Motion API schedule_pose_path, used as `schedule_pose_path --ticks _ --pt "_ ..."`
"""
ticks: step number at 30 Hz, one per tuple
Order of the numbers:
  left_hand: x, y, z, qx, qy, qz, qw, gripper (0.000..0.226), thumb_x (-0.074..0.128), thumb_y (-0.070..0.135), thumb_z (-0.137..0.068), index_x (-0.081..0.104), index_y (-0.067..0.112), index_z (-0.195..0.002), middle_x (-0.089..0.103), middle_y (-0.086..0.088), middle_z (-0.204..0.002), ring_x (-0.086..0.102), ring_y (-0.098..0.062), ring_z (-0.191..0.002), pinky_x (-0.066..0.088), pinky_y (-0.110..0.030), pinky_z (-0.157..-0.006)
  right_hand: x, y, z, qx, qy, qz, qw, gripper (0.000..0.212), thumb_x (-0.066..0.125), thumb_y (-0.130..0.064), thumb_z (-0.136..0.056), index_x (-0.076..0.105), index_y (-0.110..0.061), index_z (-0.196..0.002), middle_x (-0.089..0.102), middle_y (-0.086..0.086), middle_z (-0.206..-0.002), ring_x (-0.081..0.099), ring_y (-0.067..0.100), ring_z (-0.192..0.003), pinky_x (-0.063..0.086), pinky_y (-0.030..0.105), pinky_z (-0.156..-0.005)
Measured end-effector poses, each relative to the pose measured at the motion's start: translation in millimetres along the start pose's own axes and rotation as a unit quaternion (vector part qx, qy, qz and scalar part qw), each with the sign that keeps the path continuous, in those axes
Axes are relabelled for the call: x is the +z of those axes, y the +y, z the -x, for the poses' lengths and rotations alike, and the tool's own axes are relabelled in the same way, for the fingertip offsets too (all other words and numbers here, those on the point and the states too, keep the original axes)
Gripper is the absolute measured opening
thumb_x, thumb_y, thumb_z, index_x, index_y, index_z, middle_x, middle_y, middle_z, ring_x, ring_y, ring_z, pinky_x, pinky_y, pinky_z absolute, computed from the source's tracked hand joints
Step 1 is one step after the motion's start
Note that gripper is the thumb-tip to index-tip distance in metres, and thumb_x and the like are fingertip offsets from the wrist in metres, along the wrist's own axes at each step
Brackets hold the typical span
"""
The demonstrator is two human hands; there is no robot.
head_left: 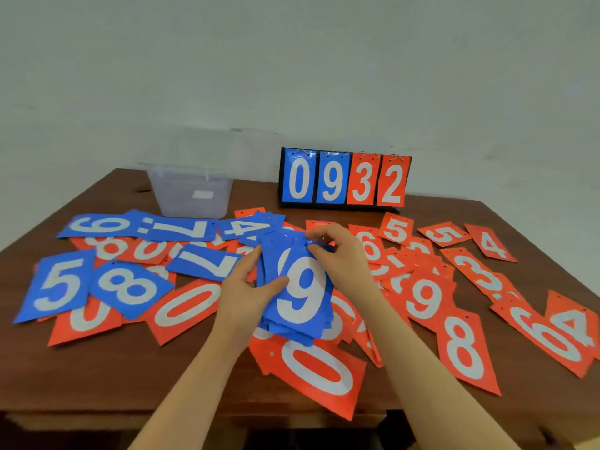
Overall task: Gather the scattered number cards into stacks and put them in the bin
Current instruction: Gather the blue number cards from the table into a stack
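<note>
Both hands square a blue card stack [297, 287] topped by a 9 above the table centre: left hand [246, 287] clasps its side, right hand [337, 251] pinches its top edge; bin [191, 193] waits far-left

Left arm: bare forearm runs in from 7 o'clock toward the centre.
Left hand [247, 289]: palm turned inward, thumb hooked over the held stack's near face, fingers behind its left edge.
Right arm: bare forearm enters from 5 o'clock.
Right hand [337, 254]: raised at 12 o'clock of the stack, fingertips pinching its top edge.
</note>
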State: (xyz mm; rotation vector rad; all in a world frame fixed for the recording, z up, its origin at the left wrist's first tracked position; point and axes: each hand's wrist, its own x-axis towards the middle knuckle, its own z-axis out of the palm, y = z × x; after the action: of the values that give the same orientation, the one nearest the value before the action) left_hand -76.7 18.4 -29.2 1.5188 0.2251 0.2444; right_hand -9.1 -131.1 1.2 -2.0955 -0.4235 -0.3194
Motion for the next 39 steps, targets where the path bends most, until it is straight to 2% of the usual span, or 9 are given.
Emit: schedule_pose_path --ticks 4,11,16,22,26,28,30,34,39 --pt "-28.9 -10.4 -17.4 0.034 0.071 -0.088 0.993 0.068 0.071 0.020 -0.079 0.038 0.023 -0.138 0.042 0.003 -0.139 0.046 -0.018 -0.124 0.049 -0.043 -0.093 33.9 5.7 -19.0 0.014 0.039 -0.019 0.999 0.013 0.063 -0.017 -0.087 0.062 -0.025 -0.097 0.053 -0.018 -0.095 0.049 0.001 -0.090 0.038 0.008 -0.073" --pt "-71.8 -17.9 -71.8 0.052 0.177 -0.112 0.976 0.067 0.066 0.019 -0.083 0.033 0.022 -0.141 0.037 0.003 -0.143 0.038 -0.011 -0.128 0.041 -0.028 -0.094 96.8 50.5 -87.7 0.142 0.013 0.090 0.986 0.025 0.067 -0.036 -0.081 0.067 -0.017 -0.098 0.062 0.004 -0.104 0.056 0.019 -0.100 0.048 0.044 -0.088" --pt "-80.6 -19.9 -112.6 0.059 0.183 -0.081 0.978 0.062 0.066 0.017 -0.083 0.038 0.026 -0.138 0.042 0.012 -0.131 0.044 -0.012 -0.123 0.044 -0.038 -0.100 125.1 66.6 -128.3 0.209 -0.037 0.187 0.959 0.046 0.065 -0.049 -0.081 0.061 -0.018 -0.114 0.048 0.010 -0.126 0.041 0.030 -0.122 0.033 0.041 -0.103" --pt "-86.3 -25.7 -134.3 0.060 0.194 -0.078 0.976 0.059 0.064 0.018 -0.084 0.039 0.027 -0.137 0.043 0.008 -0.135 0.047 -0.005 -0.110 0.046 -0.019 -0.079 142.5 67.0 -144.0 0.275 -0.051 0.225 0.933 0.055 0.070 -0.050 -0.076 0.053 -0.017 -0.116 0.038 0.010 -0.129 0.031 0.031 -0.126 0.026 0.041 -0.104" --pt "-88.8 -28.8 -131.1 0.066 0.188 -0.071 0.977 0.055 0.065 0.017 -0.084 0.043 0.028 -0.133 0.046 0.016 -0.120 0.050 -0.009 -0.113 0.050 -0.030 -0.087 143.0 66.1 -140.7 0.208 -0.005 0.122 0.970 0.023 0.068 -0.021 -0.082 0.049 -0.021 -0.095 0.050 0.001 -0.109 0.048 0.024 -0.109 0.037 0.039 -0.097" --pt "-89.4 -27.2 -127.1 0.072 0.191 -0.076 0.976 0.055 0.064 0.016 -0.084 0.042 0.028 -0.133 0.043 0.019 -0.115 0.049 -0.006 -0.108 0.049 -0.024 -0.081 137.6 59.0 -131.1 0.169 0.052 -0.021 0.984 0.018 0.063 -0.011 -0.085 0.048 -0.018 -0.091 0.055 -0.003 -0.092 0.055 0.013 -0.089 0.047 0.025 -0.076" --pt "-89.9 -25.7 -122.3 0.074 0.192 -0.087 0.975 0.057 0.064 0.016 -0.084 0.041 0.026 -0.135 0.041 0.017 -0.119 0.047 -0.004 -0.107 0.047 -0.019 -0.077 127.2 49.1 -122.2 0.136 0.121 -0.118 0.976 0.020 0.063 -0.011 -0.086 0.051 -0.015 -0.101 0.060 -0.002 -0.095 0.058 0.007 -0.085 0.048 0.019 -0.068" --pt "-89.0 -24.5 -110.0 0.073 0.187 -0.107 0.974 0.060 0.064 0.017 -0.085 0.037 0.024 -0.138 0.042 0.007 -0.134 0.044 -0.009 -0.119 0.050 -0.031 -0.089 100.6 30.2 -114.9 0.093 0.216 -0.213 0.948 0.029 0.064 -0.009 -0.087 0.049 -0.018 -0.110 0.061 -0.003 -0.087 0.061 0.004 -0.081 0.052 0.016 -0.068" --pt "-81.7 -20.5 -97.5 0.078 0.182 -0.120 0.973 0.062 0.063 0.015 -0.085 0.035 0.022 -0.140 0.038 0.003 -0.141 0.039 -0.009 -0.124 0.044 -0.024 -0.085 70.5 15.6 -106.5 0.069 0.269 -0.232 0.932 0.034 0.063 -0.012 -0.088 0.051 -0.014 -0.119 0.059 -0.002 -0.083 0.060 0.005 -0.083 0.050 0.014 -0.065"
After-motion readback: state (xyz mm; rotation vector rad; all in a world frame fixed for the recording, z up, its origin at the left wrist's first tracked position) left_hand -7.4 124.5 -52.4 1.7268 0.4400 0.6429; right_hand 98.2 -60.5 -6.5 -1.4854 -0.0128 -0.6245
